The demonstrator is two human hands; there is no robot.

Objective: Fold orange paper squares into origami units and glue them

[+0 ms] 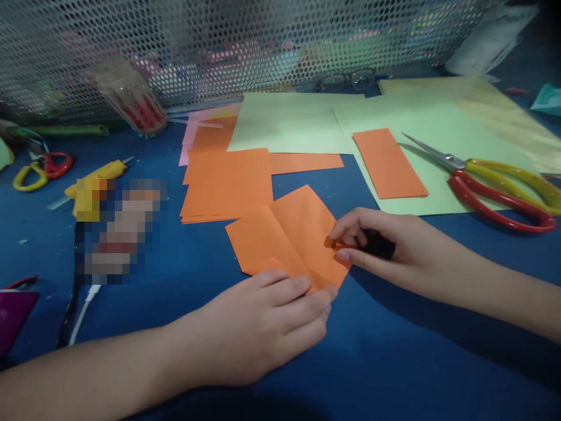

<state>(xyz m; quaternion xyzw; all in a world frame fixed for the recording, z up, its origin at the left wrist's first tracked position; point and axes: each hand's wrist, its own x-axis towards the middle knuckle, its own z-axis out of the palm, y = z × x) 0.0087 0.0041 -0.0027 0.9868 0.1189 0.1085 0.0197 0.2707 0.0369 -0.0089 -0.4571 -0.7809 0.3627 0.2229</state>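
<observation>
A creased sheet of orange paper (pixel 298 228) lies on the blue table in front of me, with a fold line running through its middle and some corners turned in. My left hand (pixel 280 316) holds down its near edge, fingers close together over the paper; the thumb is hidden. At the paper's right corner, my right hand (pixel 372 245) pinches the edge between thumb and fingertips. Just beyond, touching or nearly touching the creased sheet, sits a stack of orange paper (pixel 228 184).
Green sheets (pixel 298 123) lie behind, with an orange rectangle (pixel 390 164) and large scissors (pixel 464 166) on the right one. Small scissors (pixel 44 169), a yellow glue gun (pixel 100 175) and a white cable (pixel 83 313) lie left. A jar (pixel 135 105) stands by a perforated metal panel (pixel 263 47).
</observation>
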